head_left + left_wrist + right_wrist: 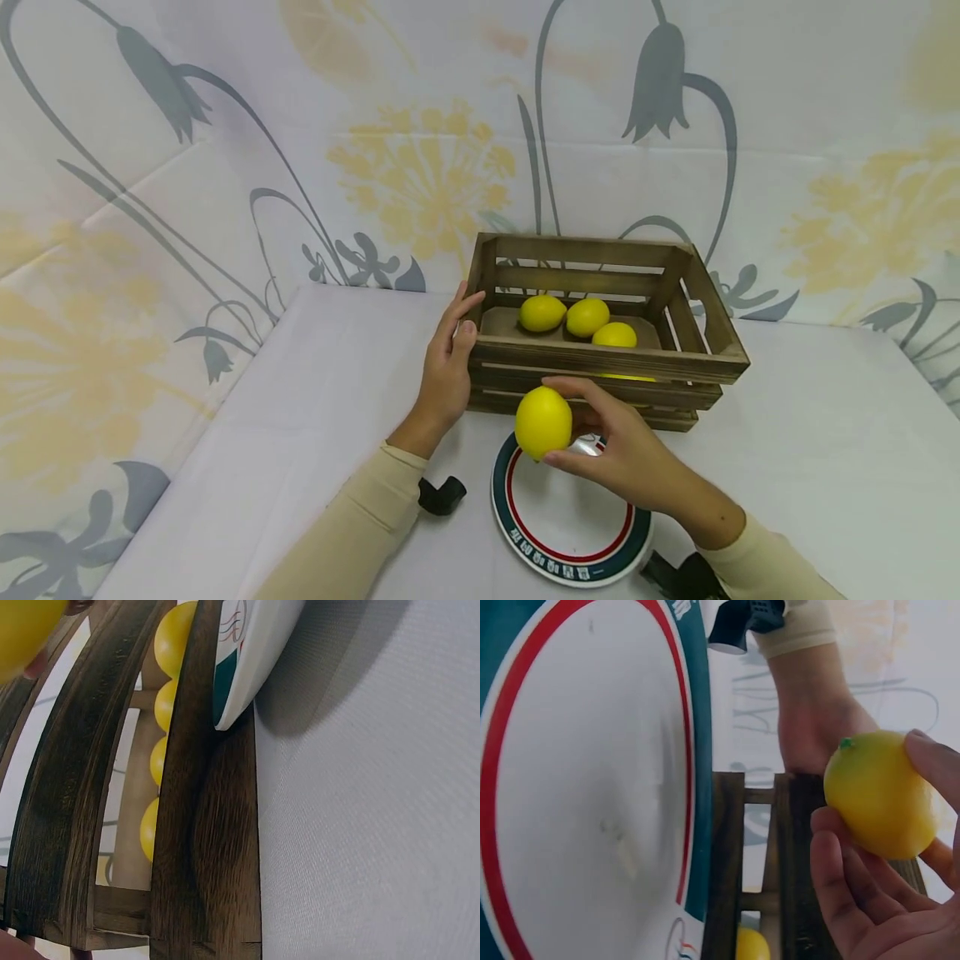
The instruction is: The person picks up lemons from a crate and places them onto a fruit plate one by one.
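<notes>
My right hand (626,446) pinches a yellow lemon (543,422) between thumb and fingers, above a white plate (570,533) with a teal rim and red ring. In the right wrist view the lemon (881,795) shows a small green stem end. Behind the plate stands a brown slatted wooden crate (600,357). My left hand (447,367) rests against its left end with fairly straight fingers, the thumb near the front corner. Several lemons (542,313) lie inside the crate; the left wrist view shows lemons (172,641) through the slats.
A white cloth (337,375) covers the table. Behind it hangs a floral backdrop (420,167). Black wrist-worn devices (442,497) show beside both sleeves. The plate's edge lies close to the crate's front.
</notes>
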Motion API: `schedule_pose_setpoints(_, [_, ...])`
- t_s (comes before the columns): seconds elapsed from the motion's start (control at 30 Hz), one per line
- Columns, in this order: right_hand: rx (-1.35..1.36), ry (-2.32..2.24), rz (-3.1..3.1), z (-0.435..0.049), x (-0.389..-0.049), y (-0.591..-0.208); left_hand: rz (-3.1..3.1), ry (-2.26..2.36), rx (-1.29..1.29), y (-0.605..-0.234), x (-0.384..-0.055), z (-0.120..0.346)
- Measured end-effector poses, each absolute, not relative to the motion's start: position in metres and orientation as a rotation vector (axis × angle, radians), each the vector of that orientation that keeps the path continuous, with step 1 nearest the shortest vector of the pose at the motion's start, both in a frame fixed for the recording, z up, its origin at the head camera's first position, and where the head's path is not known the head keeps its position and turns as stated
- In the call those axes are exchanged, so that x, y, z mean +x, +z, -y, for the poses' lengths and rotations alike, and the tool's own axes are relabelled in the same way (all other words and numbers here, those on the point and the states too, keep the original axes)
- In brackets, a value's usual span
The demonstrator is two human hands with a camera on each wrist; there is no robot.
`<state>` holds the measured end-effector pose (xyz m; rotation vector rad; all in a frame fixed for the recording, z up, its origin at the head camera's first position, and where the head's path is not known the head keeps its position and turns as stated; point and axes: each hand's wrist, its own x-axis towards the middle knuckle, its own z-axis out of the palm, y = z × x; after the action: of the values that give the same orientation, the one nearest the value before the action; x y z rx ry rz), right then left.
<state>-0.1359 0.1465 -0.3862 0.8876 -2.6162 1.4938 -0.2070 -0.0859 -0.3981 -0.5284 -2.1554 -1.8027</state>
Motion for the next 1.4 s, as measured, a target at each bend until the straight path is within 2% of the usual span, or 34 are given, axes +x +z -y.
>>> schedule_pose_setpoints(1.4, [0.949, 1.549, 3.018, -0.147, -0.15, -0.416, 2.115, -1.817, -0.54, -0.4, -0.209, 0.086])
